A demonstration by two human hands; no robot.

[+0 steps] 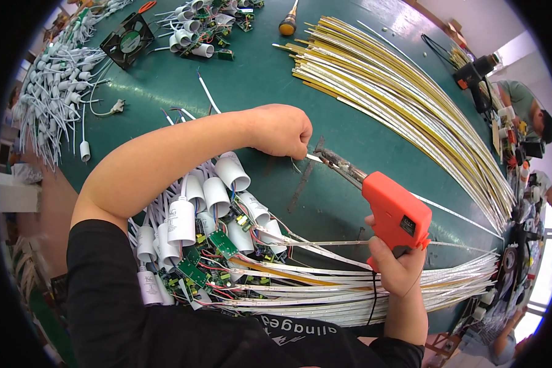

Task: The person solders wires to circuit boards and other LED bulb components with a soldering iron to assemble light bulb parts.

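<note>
My right hand [400, 265] is wrapped round the handle of a red soldering gun [397, 210], its metal tip pointing up and left. My left hand [282, 132] is closed in a pinch at the end of a narrow white LED strip [457, 214]. The gun's tip is right by that end, just off my left fingertips; whether they touch I cannot tell. Part of the strip is hidden behind the gun. A thin wire hangs below my left fingers. Under my left forearm lie several white lamp bases [181, 222] with green circuit boards [223, 243] and wires.
Finished-looking strips with wires [349, 279] run along the near edge. A bundle of yellow and white strips [386, 92] lies at the far right. A screwdriver [287, 24], a black fan [127, 40], a heap of white corded parts [61, 86] and a heat gun [474, 75] stand around.
</note>
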